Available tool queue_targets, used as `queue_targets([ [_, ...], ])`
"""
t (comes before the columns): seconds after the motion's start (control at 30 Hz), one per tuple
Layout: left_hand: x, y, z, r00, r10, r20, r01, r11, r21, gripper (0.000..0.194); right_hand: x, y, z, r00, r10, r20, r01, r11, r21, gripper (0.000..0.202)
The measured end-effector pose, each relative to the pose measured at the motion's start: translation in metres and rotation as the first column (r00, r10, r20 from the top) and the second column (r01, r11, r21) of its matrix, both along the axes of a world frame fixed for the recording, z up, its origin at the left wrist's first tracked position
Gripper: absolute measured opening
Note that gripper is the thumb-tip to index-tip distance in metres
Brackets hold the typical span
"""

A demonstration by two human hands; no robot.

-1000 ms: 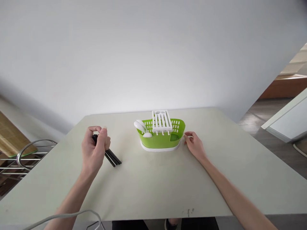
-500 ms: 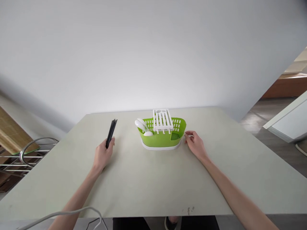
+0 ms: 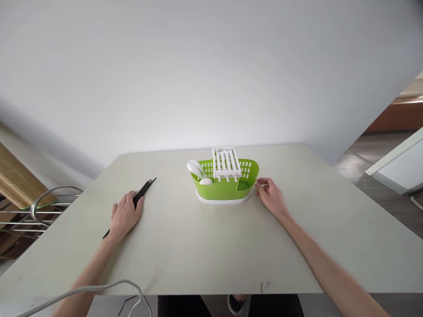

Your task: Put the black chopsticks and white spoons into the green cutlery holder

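Several black chopsticks (image 3: pixel 143 193) bunched on a slant under the left grip (image 3: pixel 126 215), at the left side of the pale surface (image 3: pixel 198 246). Fanned slightly at the far tips, with a thin end showing beside the wrist; on the surface or just above it, cannot tell which. Palm down over the bundle, with thumb on one side and bent fingers on the other; whether clamped or merely resting, impossible to tell with the underside hidden.

Well apart to the right, near the middle of the surface, a green basket (image 3: pixel 220 190) upright on a white base (image 3: pixel 224 202). At its left end, white spoons (image 3: pixel 193 169) with heads up; across its top, a white slatted rack (image 3: pixel 226 163) with two round holes and small front hooks.

At the basket's right end, the right grip (image 3: pixel 271 197), with curled fingers and thumb close together; touching or just beside, hard to tell, likewise whether pinched shut.

Behind, a plain wall (image 3: pixel 211 79). At lower left, a grey cable (image 3: pixel 124 281) looping across the left forearm; farther out, a bamboo board (image 3: pixel 20 185) by metal bars
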State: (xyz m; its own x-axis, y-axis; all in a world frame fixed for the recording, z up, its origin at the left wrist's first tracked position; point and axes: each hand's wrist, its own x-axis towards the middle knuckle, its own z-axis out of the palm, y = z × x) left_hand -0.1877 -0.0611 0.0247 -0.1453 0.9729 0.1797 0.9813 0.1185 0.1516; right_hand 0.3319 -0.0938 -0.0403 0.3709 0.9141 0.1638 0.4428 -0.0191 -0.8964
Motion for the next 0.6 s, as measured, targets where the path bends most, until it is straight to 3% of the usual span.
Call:
queue_targets([
  [0.17,0.001,-0.007,0.002,0.998,0.041,-0.046,-0.045,0.996,-0.078,0.081,0.001,-0.001,-0.001,1.000,0.006,0.001,-0.006,1.000,-0.001,0.030],
  [0.6,0.005,-0.013,0.011,0.994,0.105,-0.043,-0.107,0.993,-0.047,0.078,-0.001,-0.003,0.002,0.999,0.031,0.018,-0.030,0.999,-0.009,0.026],
])
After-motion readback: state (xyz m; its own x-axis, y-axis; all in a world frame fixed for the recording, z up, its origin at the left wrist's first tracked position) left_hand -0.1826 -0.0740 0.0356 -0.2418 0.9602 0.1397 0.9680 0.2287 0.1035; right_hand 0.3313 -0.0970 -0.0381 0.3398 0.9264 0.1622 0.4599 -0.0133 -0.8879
